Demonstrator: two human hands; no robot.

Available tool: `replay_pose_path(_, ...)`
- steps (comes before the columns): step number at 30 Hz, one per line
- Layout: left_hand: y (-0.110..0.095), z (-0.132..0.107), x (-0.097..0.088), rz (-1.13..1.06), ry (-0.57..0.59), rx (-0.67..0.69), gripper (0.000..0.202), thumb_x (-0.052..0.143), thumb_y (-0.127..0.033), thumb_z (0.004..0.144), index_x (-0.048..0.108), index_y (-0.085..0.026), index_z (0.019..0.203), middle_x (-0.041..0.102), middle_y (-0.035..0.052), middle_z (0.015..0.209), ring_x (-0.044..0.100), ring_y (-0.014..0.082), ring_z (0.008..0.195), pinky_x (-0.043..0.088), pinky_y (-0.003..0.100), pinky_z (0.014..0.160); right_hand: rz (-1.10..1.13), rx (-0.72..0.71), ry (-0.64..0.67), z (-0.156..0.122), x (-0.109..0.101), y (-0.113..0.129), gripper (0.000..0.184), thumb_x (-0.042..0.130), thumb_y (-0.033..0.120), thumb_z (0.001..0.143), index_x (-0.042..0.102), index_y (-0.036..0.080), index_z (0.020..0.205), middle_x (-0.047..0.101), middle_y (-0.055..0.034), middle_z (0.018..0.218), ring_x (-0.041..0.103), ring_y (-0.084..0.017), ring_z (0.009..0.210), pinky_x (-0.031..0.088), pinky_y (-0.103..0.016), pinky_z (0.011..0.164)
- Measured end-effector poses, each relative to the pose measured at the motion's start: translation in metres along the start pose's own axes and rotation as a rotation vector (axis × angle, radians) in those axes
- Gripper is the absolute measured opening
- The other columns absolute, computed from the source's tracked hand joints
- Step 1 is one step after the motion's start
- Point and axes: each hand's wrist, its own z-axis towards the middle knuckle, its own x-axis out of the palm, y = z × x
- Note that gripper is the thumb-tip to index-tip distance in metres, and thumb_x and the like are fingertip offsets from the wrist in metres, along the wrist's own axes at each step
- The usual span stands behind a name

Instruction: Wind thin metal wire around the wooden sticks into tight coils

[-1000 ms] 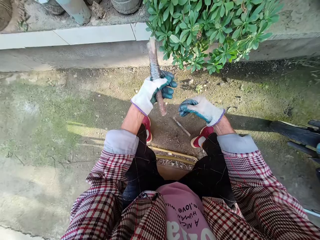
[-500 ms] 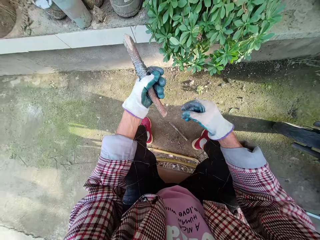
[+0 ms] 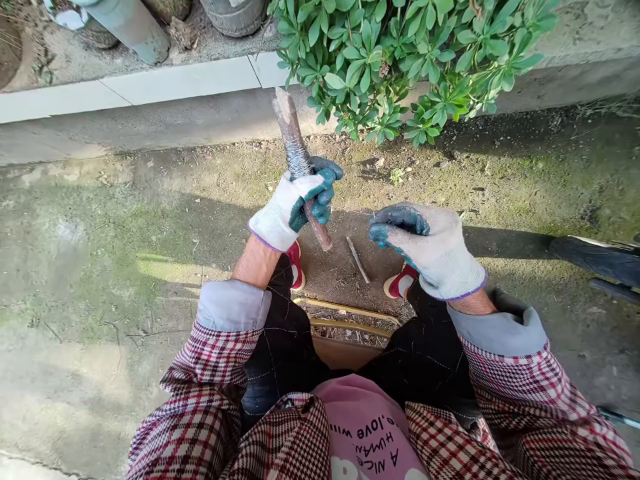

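I sit with my knees apart and wear white gloves with teal palms. My left hand is closed around a brown wooden stick with grey wire wound round its middle. The stick stands nearly upright, its top tilted slightly left. My right hand hovers to the right of it, fingers curled, with nothing visible in them. A thin short twig lies on the dirt between my red shoes.
A leafy green shrub grows at the top right. A pale concrete kerb runs across the top, with pots behind it. Mossy ground lies to the left. A wooden stool edge shows between my legs. Dark objects sit at the right edge.
The stick swung from upright to leaning left and is back near upright. My right hand drew closer to me and rose slightly. The view shifted a little downward.
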Motion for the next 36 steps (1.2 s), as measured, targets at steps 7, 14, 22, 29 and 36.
replay_pose_path(7, -0.006, 0.0, -0.012, 0.017, -0.096, 0.03, 0.021, 0.065, -0.044, 0.089, 0.07, -0.03, 0.104, 0.045, -0.0046, 0.058, 0.047, 0.0145, 0.05, 0.045, 0.033, 0.055, -0.058, -0.032, 0.049, -0.003, -0.003, 0.004, 0.011, 0.07, 0.033, 0.086, 0.077, 0.025, 0.085, 0.079, -0.0026, 0.084, 0.073, -0.025, 0.081, 0.063, -0.041, 0.078)
replay_pose_path(14, -0.01, -0.02, 0.002, 0.162, -0.02, -0.073, 0.022, 0.078, -0.039, 0.078, 0.075, -0.024, 0.094, 0.055, -0.0027, 0.057, 0.052, 0.0154, 0.051, 0.048, 0.036, 0.055, -0.264, -0.144, -0.065, -0.017, -0.013, 0.014, 0.009, 0.072, 0.031, 0.091, 0.08, 0.031, 0.092, 0.082, -0.0028, 0.095, 0.077, -0.029, 0.091, 0.063, -0.048, 0.089)
replay_pose_path(22, -0.006, -0.038, 0.016, 0.323, 0.362, -0.185, 0.029, 0.078, -0.038, 0.066, 0.08, -0.02, 0.089, 0.072, 0.0011, 0.07, 0.055, 0.0125, 0.051, 0.044, 0.024, 0.044, -0.493, -0.307, 0.091, -0.027, -0.027, 0.031, 0.013, 0.066, 0.038, 0.096, 0.079, 0.039, 0.096, 0.082, -0.0026, 0.1, 0.075, -0.027, 0.089, 0.06, -0.044, 0.081)
replay_pose_path(29, -0.002, -0.044, 0.017, 0.285, 0.434, -0.198, 0.022, 0.083, -0.037, 0.068, 0.075, -0.017, 0.073, 0.071, 0.0014, 0.066, 0.059, 0.0116, 0.053, 0.046, 0.02, 0.045, -0.691, -0.531, 0.057, -0.031, -0.028, 0.022, 0.013, 0.067, 0.033, 0.098, 0.079, 0.031, 0.096, 0.075, -0.0052, 0.088, 0.065, -0.024, 0.077, 0.046, -0.038, 0.063)
replay_pose_path(36, -0.006, -0.045, 0.02, 0.288, 0.436, -0.119, 0.019, 0.082, -0.032, 0.074, 0.08, -0.015, 0.082, 0.078, 0.0024, 0.077, 0.066, 0.0118, 0.06, 0.053, 0.019, 0.053, -0.968, -0.797, -0.034, -0.03, -0.025, 0.026, 0.028, 0.053, 0.029, 0.108, 0.077, 0.019, 0.096, 0.073, -0.0047, 0.083, 0.06, -0.019, 0.071, 0.043, -0.034, 0.06)
